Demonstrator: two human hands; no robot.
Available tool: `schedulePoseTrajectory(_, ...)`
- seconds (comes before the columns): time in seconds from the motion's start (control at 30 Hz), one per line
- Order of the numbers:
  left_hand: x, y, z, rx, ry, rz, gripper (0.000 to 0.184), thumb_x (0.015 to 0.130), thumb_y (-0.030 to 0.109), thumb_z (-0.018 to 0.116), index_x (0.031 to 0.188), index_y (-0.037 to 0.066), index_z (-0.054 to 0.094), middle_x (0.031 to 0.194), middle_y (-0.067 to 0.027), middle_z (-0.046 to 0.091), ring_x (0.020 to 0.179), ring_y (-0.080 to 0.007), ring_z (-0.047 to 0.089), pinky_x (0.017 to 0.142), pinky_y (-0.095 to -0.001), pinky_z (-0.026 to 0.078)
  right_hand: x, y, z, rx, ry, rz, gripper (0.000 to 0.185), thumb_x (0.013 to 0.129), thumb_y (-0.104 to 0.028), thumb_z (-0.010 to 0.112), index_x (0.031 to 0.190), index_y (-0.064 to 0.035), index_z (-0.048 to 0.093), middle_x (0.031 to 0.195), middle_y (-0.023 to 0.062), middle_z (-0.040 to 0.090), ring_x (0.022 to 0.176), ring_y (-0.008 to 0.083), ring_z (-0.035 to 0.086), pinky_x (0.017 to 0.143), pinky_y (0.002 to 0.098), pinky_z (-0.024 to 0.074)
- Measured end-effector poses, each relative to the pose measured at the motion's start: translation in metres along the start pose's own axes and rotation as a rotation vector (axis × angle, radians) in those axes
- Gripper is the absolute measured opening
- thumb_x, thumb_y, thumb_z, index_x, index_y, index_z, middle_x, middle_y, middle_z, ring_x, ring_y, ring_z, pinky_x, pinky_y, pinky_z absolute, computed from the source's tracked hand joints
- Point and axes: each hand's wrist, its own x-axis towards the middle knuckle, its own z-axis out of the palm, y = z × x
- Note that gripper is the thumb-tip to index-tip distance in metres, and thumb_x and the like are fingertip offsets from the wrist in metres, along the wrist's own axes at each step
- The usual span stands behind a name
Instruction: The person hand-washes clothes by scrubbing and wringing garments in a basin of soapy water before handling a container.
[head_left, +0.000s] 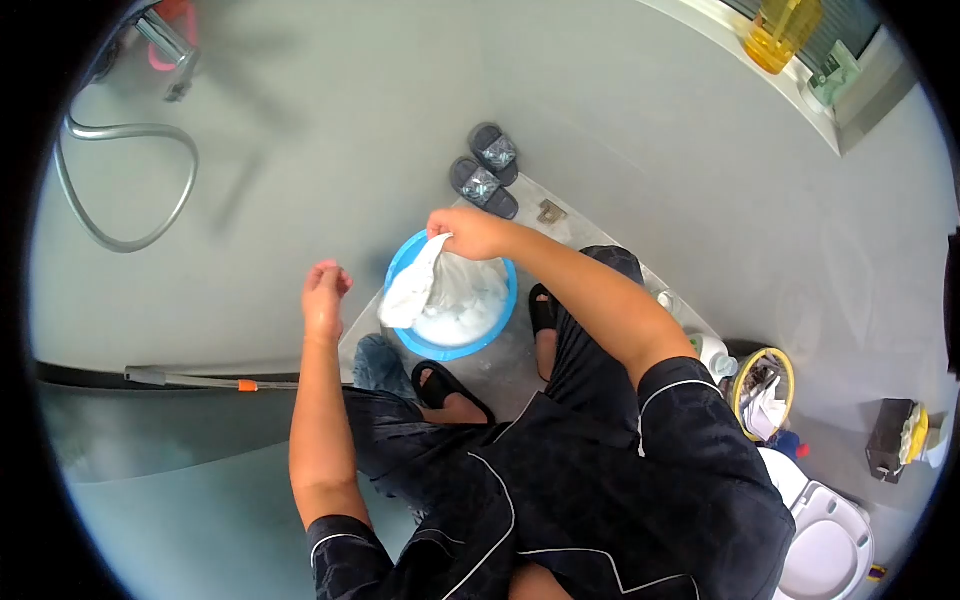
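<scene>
A blue basin (pixel 450 352) stands on the floor between my feet, with whitish, foamy water in it. My right hand (pixel 465 232) is closed on the edge of a white cloth (pixel 415 288), over the far side of the basin. Part of the cloth is lifted and hangs over the left rim; the rest lies in the suds. To the left of the basin, apart from it, my left hand (pixel 325 290) is raised with nothing visible in it, its fingers loosely bent and apart.
Dark slippers (pixel 485 185) lie in the corner behind the basin. Bunched blue fabric (pixel 382 365) is by my left foot. A shower hose (pixel 190 185) hangs at upper left. On the right are a waste bin (pixel 740 395) and a toilet (pixel 825 545); bottles (pixel 780 35) stand on the sill.
</scene>
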Motion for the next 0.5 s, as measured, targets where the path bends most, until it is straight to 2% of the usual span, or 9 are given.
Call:
schedulePoseTrajectory(0.07,-0.021,-0.008,0.036,0.733,-0.023,0.185,0.022,0.097,0.018,0.071,0.112,0.005,0.064,0.091,-0.0035,0.065,0.084,-0.0148,0.061,0.083,-0.0309,0.052,0.001,-0.002,0.012,-0.003,-0.011,-0.035,0.018,0.091,-0.010,0.068,0.108,-0.0054,0.065,0.103,0.0142,0.072,0.098,0.0280,0.069,0.086,0.0409,0.0530)
schedulePoseTrajectory(0.1,-0.028,-0.016,0.051,0.838,-0.124,0.186,0.027,0.095,0.018,0.076,0.116,0.004,0.065,0.093,-0.0036,0.067,0.087,-0.0139,0.062,0.083,-0.0305,0.052,0.005,-0.005,0.014,-0.004,-0.011,-0.033,0.018,0.091,-0.010,0.068,0.108,-0.0054,0.065,0.103,0.0142,0.072,0.098,0.0280,0.069,0.086,0.0409,0.0530)
schedulePoseTrajectory(0.17,-0.049,-0.037,0.090,1.007,-0.277,0.454,0.032,0.094,0.023,0.076,0.117,0.002,0.066,0.093,-0.0059,0.067,0.083,-0.0163,0.062,0.079,-0.0317,0.052,0.012,-0.013,0.018,-0.143,-0.101,-0.090,0.021,0.088,-0.011,0.069,0.108,-0.0056,0.066,0.104,0.0147,0.072,0.101,0.0309,0.069,0.086,0.0427,0.0529)
schedulePoseTrajectory(0.2,-0.051,-0.040,0.097,1.006,-0.274,0.451,0.032,0.094,0.023,0.076,0.117,0.002,0.066,0.093,-0.0059,0.067,0.083,-0.0163,0.062,0.079,-0.0317,0.052,0.014,-0.017,0.019,-0.142,-0.106,-0.089,0.021,0.088,-0.011,0.069,0.108,-0.0056,0.066,0.104,0.0147,0.072,0.101,0.0309,0.069,0.086,0.0427,0.0529)
schedulePoseTrajectory(0.3,-0.041,-0.036,0.114,1.076,-0.225,0.066,0.025,0.096,0.016,0.068,0.115,0.000,0.069,0.106,-0.0144,0.069,0.096,-0.0223,0.066,0.089,-0.0347,0.052,0.014,-0.022,0.011,-0.110,-0.112,-0.070,0.023,0.086,-0.008,0.067,0.108,-0.0054,0.068,0.104,0.0153,0.073,0.102,0.0339,0.069,0.087,0.0444,0.0531)
schedulePoseTrajectory(0.33,-0.038,-0.032,0.111,1.075,-0.231,0.066,0.025,0.096,0.016,0.068,0.115,0.000,0.069,0.106,-0.0144,0.069,0.096,-0.0223,0.066,0.089,-0.0347,0.052,0.010,-0.019,0.009,-0.040,-0.007,-0.109,0.028,0.084,-0.007,0.068,0.112,-0.0061,0.067,0.106,0.0163,0.072,0.103,0.0347,0.068,0.088,0.0445,0.0531)
schedulePoseTrajectory(0.37,-0.036,-0.029,0.109,1.045,-0.233,0.187,0.024,0.098,0.016,0.065,0.116,0.000,0.070,0.109,-0.0154,0.069,0.100,-0.0243,0.066,0.091,-0.0354,0.052,0.004,-0.017,0.007,0.030,0.096,-0.149,0.033,0.082,-0.006,0.068,0.115,-0.0068,0.067,0.108,0.0173,0.072,0.105,0.0354,0.068,0.089,0.0447,0.0532)
schedulePoseTrajectory(0.43,-0.040,-0.022,0.113,1.016,-0.236,0.360,0.024,0.102,0.012,0.057,0.119,0.002,0.071,0.113,-0.0163,0.069,0.104,-0.0279,0.067,0.094,-0.0362,0.051,-0.001,0.000,0.003,-0.089,0.047,-0.093,0.039,0.080,-0.012,0.073,0.118,-0.0080,0.067,0.110,0.0173,0.071,0.105,0.0354,0.068,0.090,0.0442,0.0536)
schedulePoseTrajectory(0.5,-0.045,-0.007,0.119,0.984,-0.243,0.431,0.024,0.102,0.011,0.056,0.119,0.002,0.071,0.112,-0.0158,0.069,0.104,-0.0275,0.067,0.095,-0.0361,0.051,-0.006,0.014,0.006,-0.203,0.004,-0.040,0.045,0.077,-0.017,0.078,0.120,-0.0091,0.067,0.113,0.0174,0.070,0.106,0.0354,0.067,0.091,0.0438,0.0541)
